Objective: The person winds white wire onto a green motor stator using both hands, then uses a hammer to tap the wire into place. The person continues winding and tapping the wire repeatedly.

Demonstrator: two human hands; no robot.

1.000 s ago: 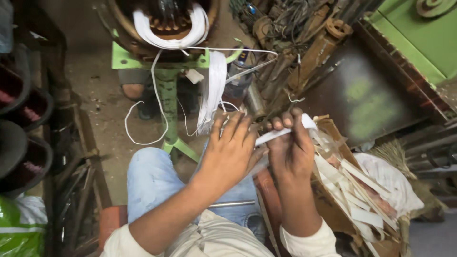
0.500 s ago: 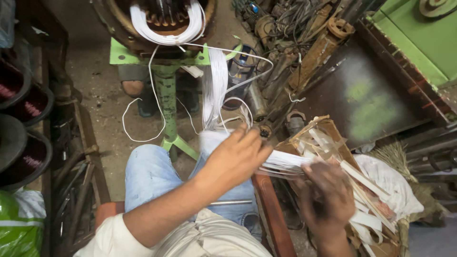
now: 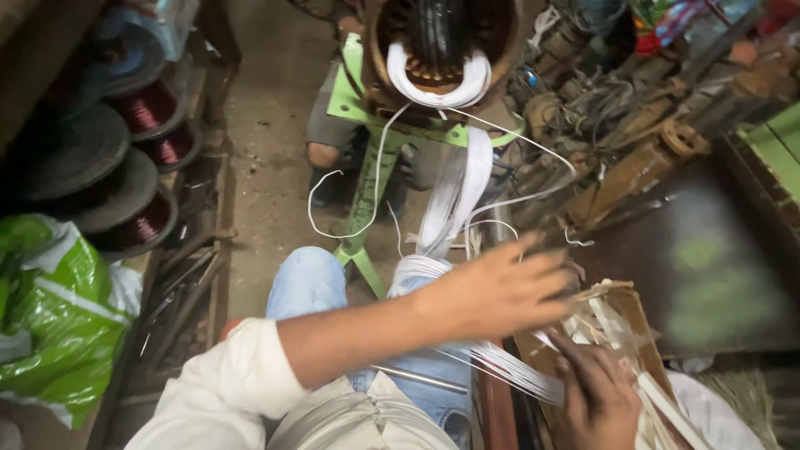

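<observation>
Green steel frames the biggest thing before us: a stand (image 3: 364, 179) carrying a round motor stator (image 3: 433, 42), white insulating sleeves looped out of its bore. Behind it, to our right, lies a heap of rusty scrap parts (image 3: 633, 142); to our left, spools of reddish copper wire (image 3: 146, 108) sit on a shelf above a green plastic bag (image 3: 50, 308).

Half a second ago our left hand lay over the bundle of thin white strips near our knee, and our right hand was lower right by the box. Now the left hand (image 3: 500, 292) has swung further right and blurs with speed, while the view has tipped up to take in more of the stator. We judge that the strips are being drawn out and sorted, not yet carried to the stator.

The left forearm reaches across our denim-clad knee (image 3: 312, 279), palm down, fingers spread and loose; we cannot tell whether it grips anything. The right hand (image 3: 596, 400) sits low, knuckles up, curled closed around the white strips (image 3: 508, 371), which fan leftward from it under the left wrist. More strips fill the cardboard box (image 3: 637, 312) just beside that hand.
</observation>
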